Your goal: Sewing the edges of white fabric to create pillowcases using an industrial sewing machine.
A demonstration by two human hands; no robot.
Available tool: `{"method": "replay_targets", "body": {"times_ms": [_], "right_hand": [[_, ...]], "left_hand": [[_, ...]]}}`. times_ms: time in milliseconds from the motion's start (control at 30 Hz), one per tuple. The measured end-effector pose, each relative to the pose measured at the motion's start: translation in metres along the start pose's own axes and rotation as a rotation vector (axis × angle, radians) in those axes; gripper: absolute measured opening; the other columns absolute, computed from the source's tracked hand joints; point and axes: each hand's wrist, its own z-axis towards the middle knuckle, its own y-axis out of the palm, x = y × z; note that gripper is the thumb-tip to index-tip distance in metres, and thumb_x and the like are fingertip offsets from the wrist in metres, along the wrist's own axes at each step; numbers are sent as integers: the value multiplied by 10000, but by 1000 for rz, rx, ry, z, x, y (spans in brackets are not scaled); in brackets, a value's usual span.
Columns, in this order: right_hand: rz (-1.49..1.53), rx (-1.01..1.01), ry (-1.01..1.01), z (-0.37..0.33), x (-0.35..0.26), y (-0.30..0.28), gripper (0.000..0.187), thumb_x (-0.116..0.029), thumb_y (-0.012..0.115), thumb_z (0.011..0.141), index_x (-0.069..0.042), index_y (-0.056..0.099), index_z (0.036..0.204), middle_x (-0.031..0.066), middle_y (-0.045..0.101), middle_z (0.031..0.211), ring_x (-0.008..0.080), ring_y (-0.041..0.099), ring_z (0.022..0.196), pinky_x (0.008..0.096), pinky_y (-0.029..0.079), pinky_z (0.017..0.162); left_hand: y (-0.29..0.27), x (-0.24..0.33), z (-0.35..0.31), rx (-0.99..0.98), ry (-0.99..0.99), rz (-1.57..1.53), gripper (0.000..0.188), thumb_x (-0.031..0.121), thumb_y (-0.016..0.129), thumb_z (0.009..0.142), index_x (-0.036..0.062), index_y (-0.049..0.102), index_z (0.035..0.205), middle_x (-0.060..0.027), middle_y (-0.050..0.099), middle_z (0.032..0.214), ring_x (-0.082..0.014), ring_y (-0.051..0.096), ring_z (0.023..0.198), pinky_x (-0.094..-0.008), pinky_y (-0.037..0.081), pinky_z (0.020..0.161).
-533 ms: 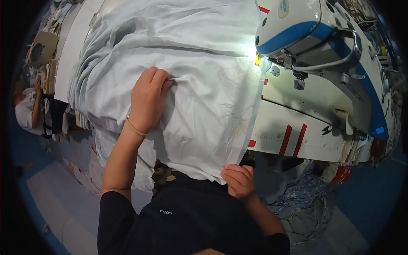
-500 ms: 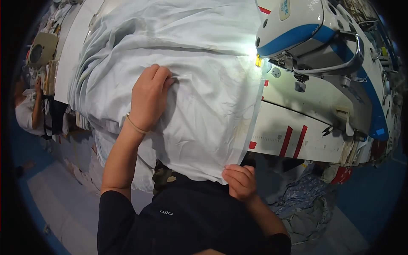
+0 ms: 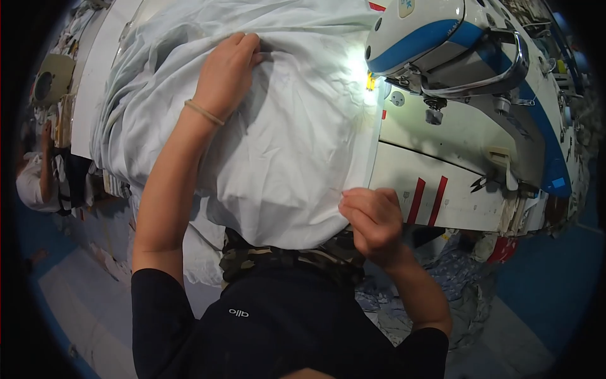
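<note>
Head view: left of the white-and-blue sewing machine (image 3: 420,39), a wide, creased white cloth (image 3: 290,158) lies, its straight border reaching the machine's lit underside. The person's left hand (image 3: 227,72) curls on the cloth, fingertips partly hidden, so whether it grips cannot be told; the right hand (image 3: 374,221) pinches the border nearer the wearer than the machine. Uneven pull or trapped folds could skew or pucker it. Bare white tabletop (image 3: 394,170) on the machine's near side leaves sliding room.

site is a sewing workshop, as shown by a white-and-blue sewing machine (image 3: 426,38), a flat white red-striped worktop (image 3: 466,199), broad white fabric (image 3: 297,132) and crumpled grey-blue cloth (image 3: 466,284).
</note>
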Motion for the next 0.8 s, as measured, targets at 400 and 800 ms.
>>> {"method": "replay_targets", "body": {"times_ms": [400, 800], "right_hand": [[-132, 75, -83, 53, 46, -3, 244, 101, 649, 692, -39, 723, 878, 50, 722, 953, 224, 706, 939, 355, 481, 820], [-207, 167, 68, 77, 39, 6, 271, 105, 599, 847, -6, 712, 1066, 148, 667, 1201, 290, 664, 1078, 381, 503, 936]], "left_hand": [[26, -38, 42, 112, -9, 87, 117, 99, 629, 948, 28, 538, 929, -161, 630, 914, -393, 618, 885, -487, 492, 746], [9, -93, 40, -4, -16, 9, 223, 202, 710, 925, 49, 633, 1068, -164, 680, 999, -393, 645, 970, -450, 521, 814]]}}
